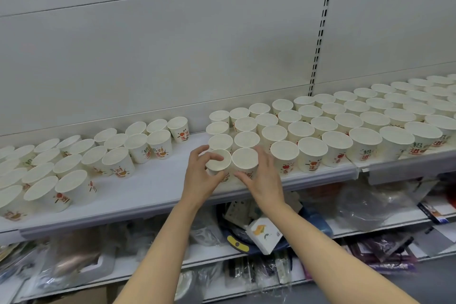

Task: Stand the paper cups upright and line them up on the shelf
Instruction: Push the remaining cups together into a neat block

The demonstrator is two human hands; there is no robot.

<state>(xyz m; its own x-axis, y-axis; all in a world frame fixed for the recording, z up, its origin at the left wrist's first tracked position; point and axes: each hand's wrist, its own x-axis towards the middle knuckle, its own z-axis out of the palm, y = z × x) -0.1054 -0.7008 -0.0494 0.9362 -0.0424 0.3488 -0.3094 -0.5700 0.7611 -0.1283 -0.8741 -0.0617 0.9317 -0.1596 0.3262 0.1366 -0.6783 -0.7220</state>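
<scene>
My left hand (201, 175) fingers grip one paper cup (218, 160); right hand (262, 175) fingers hold its 3 o'clock neighbour cup (244, 161), hiding both prints; lower shelf clutter (261, 232) is blurred

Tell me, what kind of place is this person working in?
Most likely a shop or its stockroom. Paper cups stand in rows on a white metal shelf with a slotted upright behind, and wrapped goods crowd the lower shelf.

Both hands (201, 175) (262, 175) curled, gripping.
</scene>
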